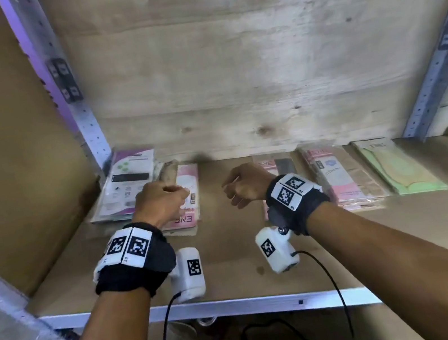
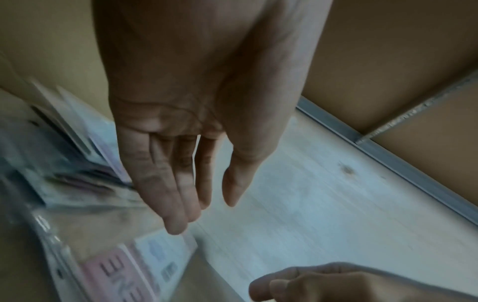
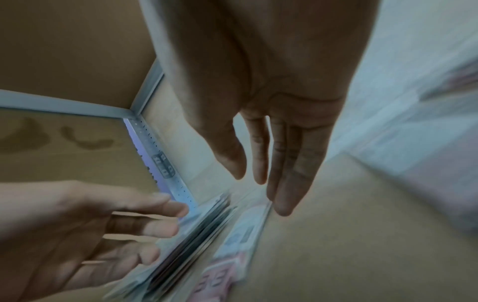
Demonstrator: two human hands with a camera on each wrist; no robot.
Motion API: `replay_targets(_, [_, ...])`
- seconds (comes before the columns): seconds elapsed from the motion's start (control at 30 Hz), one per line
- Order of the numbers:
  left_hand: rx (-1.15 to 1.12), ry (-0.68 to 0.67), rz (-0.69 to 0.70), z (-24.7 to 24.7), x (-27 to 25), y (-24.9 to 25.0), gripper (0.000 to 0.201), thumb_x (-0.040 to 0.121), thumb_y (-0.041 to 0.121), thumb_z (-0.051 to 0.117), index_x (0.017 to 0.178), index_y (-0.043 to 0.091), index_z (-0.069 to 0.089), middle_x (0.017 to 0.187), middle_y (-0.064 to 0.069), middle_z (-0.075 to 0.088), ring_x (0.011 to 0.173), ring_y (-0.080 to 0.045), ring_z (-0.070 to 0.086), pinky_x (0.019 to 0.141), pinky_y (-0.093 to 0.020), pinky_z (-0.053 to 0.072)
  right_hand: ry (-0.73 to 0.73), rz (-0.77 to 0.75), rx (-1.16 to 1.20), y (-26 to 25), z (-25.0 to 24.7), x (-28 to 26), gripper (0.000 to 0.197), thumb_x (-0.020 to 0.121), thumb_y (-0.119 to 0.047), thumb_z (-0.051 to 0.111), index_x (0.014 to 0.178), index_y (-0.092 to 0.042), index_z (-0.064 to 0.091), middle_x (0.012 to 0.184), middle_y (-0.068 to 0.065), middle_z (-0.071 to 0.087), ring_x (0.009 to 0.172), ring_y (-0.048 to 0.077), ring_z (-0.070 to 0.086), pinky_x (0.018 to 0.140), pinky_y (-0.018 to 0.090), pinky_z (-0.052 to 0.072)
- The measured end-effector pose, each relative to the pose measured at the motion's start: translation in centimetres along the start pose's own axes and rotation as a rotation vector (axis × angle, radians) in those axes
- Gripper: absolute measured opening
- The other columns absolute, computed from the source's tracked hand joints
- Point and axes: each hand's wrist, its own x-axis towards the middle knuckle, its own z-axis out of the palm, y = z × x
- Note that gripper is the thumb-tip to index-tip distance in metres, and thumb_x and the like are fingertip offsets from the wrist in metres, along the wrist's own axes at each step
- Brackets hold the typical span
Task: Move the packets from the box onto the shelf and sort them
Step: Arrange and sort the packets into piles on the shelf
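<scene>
several flat plastic-wrapped packets (image 1: 339,177) already lie along the brown wooden shelf (image 1: 230,251); my left hand (image 1: 160,201) and right hand (image 1: 244,185) hover relaxed, holding nothing; the box is not visible.

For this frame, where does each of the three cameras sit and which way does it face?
Head: worn on the head, looking forward and down at the shelf; both forearms, left hand and right hand show.
Left wrist: looks along the open left palm toward the pink packet; right fingers at the bottom edge.
Right wrist: looks along the open right palm toward the shelf's left corner; left hand lower left.
Shared: all three show both hands and the pink packet.
</scene>
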Motion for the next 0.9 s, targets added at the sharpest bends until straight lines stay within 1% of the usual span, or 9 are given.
replay_targets(0.07, [-0.054, 0.023, -0.034, -1.7, 0.2, -0.8, 0.003, 0.08, 0.015, 0.072, 0.077, 0.016, 0.073, 0.068, -0.001, 0.073, 0.053, -0.015, 0.066, 0.061, -0.024, 0.054, -0.049, 0.046, 0.036, -1.1, 2.1, 1.6, 0.004, 0.089, -0.008, 0.064, 0.088, -0.006, 0.068, 0.081, 0.014, 0.07, 0.071, 0.027, 0.072, 0.073, 0.043, 0.063])
replay_targets(0.17, [-0.108, 0.024, -0.076, -3.6, 0.4, -1.6, 0.005, 0.079, 0.009, 0.07, 0.074, 0.011, 0.07, 0.059, -0.007, 0.067, 0.044, -0.018, 0.058, 0.05, -0.024, 0.045, -0.07, 0.111, 0.016, -2.2, 4.9, 4.2, 0.035, 0.085, -0.015, 0.07, 0.116, 0.0, 0.065, 0.105, 0.016, 0.07, 0.092, 0.031, 0.072, 0.083, 0.045, 0.061])
replay_targets(0.3, [-0.134, -0.01, -0.095, -5.0, 0.2, -1.9, 0.006, 0.067, 0.016, 0.068, 0.063, 0.014, 0.067, 0.052, -0.004, 0.057, 0.047, -0.017, 0.05, 0.058, -0.027, 0.041, -0.007, 0.152, -0.14, -3.0, 7.6, 6.6, 0.05, 0.074, -0.04, 0.081, 0.106, -0.007, 0.06, 0.09, 0.01, 0.067, 0.081, 0.027, 0.066, 0.067, 0.033, 0.053])
replay_targets(0.4, [-0.147, -0.011, -0.09, -5.5, -0.1, -1.8, 0.011, 0.064, 0.023, 0.068, 0.056, 0.017, 0.069, 0.055, -0.005, 0.06, 0.054, -0.021, 0.053, 0.069, -0.034, 0.043, -0.006, 0.174, -0.051, -2.2, 8.4, 7.4, 0.068, 0.068, -0.041, 0.085, 0.122, -0.008, 0.06, 0.117, 0.012, 0.065, 0.089, 0.024, 0.062, 0.072, 0.032, 0.053])
replay_targets(0.5, [-0.12, 0.008, -0.07, -5.7, -0.1, -1.9, 0.016, 0.063, 0.027, 0.068, 0.068, 0.013, 0.072, 0.061, -0.007, 0.068, 0.057, -0.022, 0.06, 0.075, -0.037, 0.052, -0.044, 0.187, 0.011, -1.7, 8.5, 7.4, 0.074, 0.066, -0.037, 0.086, 0.128, -0.009, 0.058, 0.128, 0.011, 0.062, 0.088, 0.02, 0.062, 0.057, 0.023, 0.045])
replay_targets(0.57, [-0.102, 0.016, -0.055, -5.8, -0.1, -2.0, 0.016, 0.068, 0.027, 0.07, 0.073, 0.012, 0.073, 0.064, -0.006, 0.07, 0.057, -0.022, 0.063, 0.077, -0.036, 0.054, -0.012, 0.178, -0.001, -1.5, 8.5, 7.6, 0.073, 0.067, -0.035, 0.086, 0.129, -0.008, 0.057, 0.129, 0.012, 0.061, 0.108, 0.027, 0.064, 0.064, 0.027, 0.051])
replay_targets(0.63, [-0.091, 0.021, -0.049, -5.8, -0.1, -2.0, 0.011, 0.074, 0.024, 0.07, 0.074, 0.013, 0.073, 0.061, -0.004, 0.068, 0.056, -0.021, 0.061, 0.074, -0.034, 0.054, 0.052, 0.165, -0.055, -1.0, 8.5, 7.3, 0.067, 0.072, -0.033, 0.083, 0.127, -0.006, 0.058, 0.126, 0.014, 0.064, 0.111, 0.032, 0.064, 0.086, 0.037, 0.056])
replay_targets(0.7, [-0.084, 0.004, -0.05, -5.7, -0.3, -1.9, 0.009, 0.076, 0.02, 0.069, 0.074, 0.012, 0.072, 0.058, -0.003, 0.065, 0.055, -0.02, 0.059, 0.069, -0.03, 0.051, 0.07, 0.147, -0.138, -0.6, 7.9, 6.3, 0.059, 0.079, -0.029, 0.078, 0.131, -0.009, 0.057, 0.127, 0.016, 0.062, 0.113, 0.034, 0.063, 0.095, 0.041, 0.053])
replay_targets(0.9, [0.024, -0.002, 0.001, -3.9, -1.3, -1.4, 0.006, 0.085, 0.022, 0.073, 0.084, 0.016, 0.073, 0.071, -0.001, 0.075, 0.061, -0.013, 0.07, 0.049, -0.018, 0.051, 0.141, 0.142, -0.081, 0.4, 3.9, 2.5, 0.032, 0.084, -0.018, 0.069, 0.11, -0.001, 0.063, 0.109, 0.019, 0.07, 0.092, 0.03, 0.067, 0.083, 0.036, 0.056])
